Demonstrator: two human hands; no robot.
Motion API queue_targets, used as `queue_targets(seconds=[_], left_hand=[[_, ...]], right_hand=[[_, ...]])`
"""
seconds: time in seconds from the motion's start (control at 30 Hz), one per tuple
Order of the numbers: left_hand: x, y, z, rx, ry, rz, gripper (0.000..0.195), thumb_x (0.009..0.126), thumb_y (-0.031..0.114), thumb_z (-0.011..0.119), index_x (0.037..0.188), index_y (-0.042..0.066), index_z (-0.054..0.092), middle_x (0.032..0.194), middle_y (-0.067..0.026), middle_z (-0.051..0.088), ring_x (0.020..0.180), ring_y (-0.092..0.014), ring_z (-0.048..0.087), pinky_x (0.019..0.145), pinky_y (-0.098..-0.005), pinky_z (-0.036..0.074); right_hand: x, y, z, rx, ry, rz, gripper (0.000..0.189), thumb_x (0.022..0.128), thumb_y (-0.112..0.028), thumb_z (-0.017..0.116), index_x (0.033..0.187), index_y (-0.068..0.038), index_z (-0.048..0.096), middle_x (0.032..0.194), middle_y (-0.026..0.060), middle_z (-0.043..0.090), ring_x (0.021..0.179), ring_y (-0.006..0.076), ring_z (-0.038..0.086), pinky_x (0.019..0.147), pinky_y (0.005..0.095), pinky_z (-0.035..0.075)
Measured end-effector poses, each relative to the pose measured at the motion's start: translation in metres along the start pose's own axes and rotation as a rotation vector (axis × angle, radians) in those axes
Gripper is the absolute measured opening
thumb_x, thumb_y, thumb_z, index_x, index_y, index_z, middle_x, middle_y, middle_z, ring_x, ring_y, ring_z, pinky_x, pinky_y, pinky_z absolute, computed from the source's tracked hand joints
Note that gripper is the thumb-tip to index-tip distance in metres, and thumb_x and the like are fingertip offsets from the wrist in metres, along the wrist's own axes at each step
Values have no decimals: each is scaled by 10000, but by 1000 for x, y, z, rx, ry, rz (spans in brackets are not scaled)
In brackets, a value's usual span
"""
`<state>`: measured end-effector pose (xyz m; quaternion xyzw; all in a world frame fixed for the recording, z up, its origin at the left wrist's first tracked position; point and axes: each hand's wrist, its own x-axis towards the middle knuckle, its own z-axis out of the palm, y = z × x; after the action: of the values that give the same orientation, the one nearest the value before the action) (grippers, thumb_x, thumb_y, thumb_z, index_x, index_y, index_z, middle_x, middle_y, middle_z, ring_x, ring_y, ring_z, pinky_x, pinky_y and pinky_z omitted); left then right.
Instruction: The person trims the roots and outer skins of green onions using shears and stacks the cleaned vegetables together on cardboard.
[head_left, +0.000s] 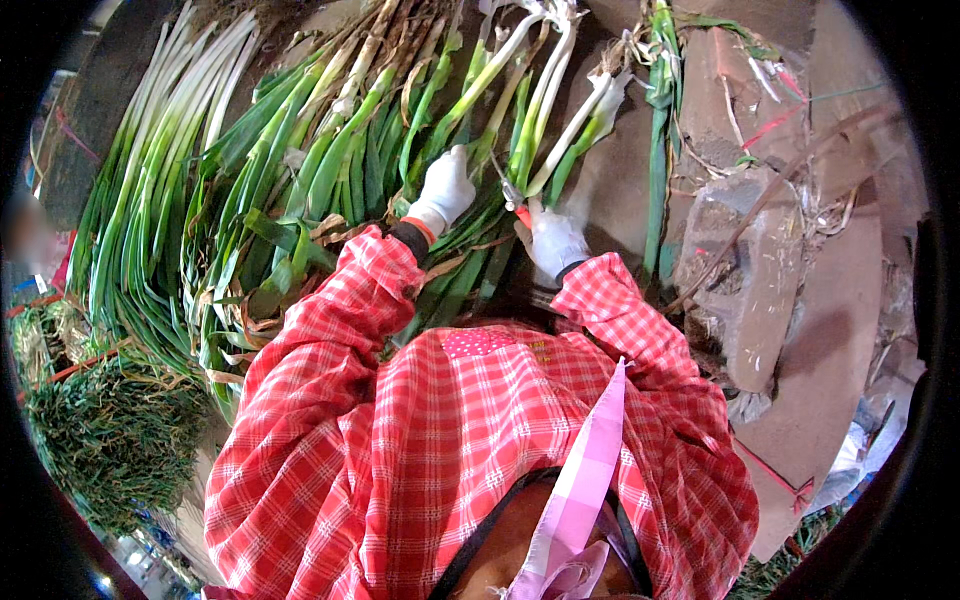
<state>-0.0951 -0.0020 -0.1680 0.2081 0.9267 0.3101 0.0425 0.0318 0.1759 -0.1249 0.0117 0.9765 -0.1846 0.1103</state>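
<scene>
My left hand (448, 184), in a white glove, is curled closed among the green leaves of a green onion (484, 88). The spot where its fingers meet the leaves is partly hidden. To its right, my gloved right hand (556, 238) grips a small cutting tool (523, 216) with a red handle; its thin metal blade points up and to the left. Just beyond that hand lie loose green onions with white stems (553, 90). Another green onion (574, 139) slants down to the right hand's fingertips, with its roots at the far end.
A neat row of pale-stemmed green onions (176, 120) lies far left, beside an untrimmed heap (330, 142) with dry outer leaves. On the right are a rough block (750, 262), a thin rod (750, 217) and red string (772, 126). Cut greens (120, 435) are piled lower left.
</scene>
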Motion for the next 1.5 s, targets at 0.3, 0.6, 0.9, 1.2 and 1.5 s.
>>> queue_targets(seconds=[0.3, 0.6, 0.9, 1.2, 1.5], left_hand=[[-4, 8, -14, -143, -8, -66, 400, 786, 218, 682, 1085, 8, 519, 931, -259, 638, 904, -444, 603, 776, -472, 499], [3, -10, -20, -120, -118, -55, 525, 732, 177, 705, 1172, -9, 487, 1008, -257, 633, 983, -425, 599, 832, -438, 497], [6, -16, -24, -138, -156, -102, 609, 699, 177, 736, 1202, -7, 446, 1019, -263, 628, 976, -433, 599, 830, -441, 498], [4, -21, -8, -7, -61, 11, 543, 697, 135, 705, 1159, -4, 455, 1017, -263, 599, 955, -442, 584, 825, -475, 488], [10, -4, -2, 10, -56, 28, 406, 695, 164, 694, 1030, 7, 527, 936, -251, 601, 890, -443, 585, 772, -486, 481]], right_hand=[[11, 4, -2, 54, 8, -19, 385, 891, -286, 569, 1140, -9, 470, 750, 243, 641, 702, 423, 636, 607, 530, 499], [4, 6, -3, 33, 26, -69, 382, 890, -303, 571, 1107, 1, 494, 689, 225, 632, 654, 413, 636, 567, 509, 502], [18, 1, -10, 64, -48, 12, 354, 876, -276, 595, 1051, 13, 487, 810, 245, 643, 734, 391, 657, 609, 484, 520], [111, 24, -48, 45, -62, 223, 361, 924, -338, 490, 1064, -11, 552, 964, 207, 675, 916, 371, 660, 794, 484, 516], [259, 83, -71, 83, 65, 371, 383, 911, -384, 530, 1057, -47, 635, 972, 211, 672, 952, 367, 645, 817, 458, 511]])
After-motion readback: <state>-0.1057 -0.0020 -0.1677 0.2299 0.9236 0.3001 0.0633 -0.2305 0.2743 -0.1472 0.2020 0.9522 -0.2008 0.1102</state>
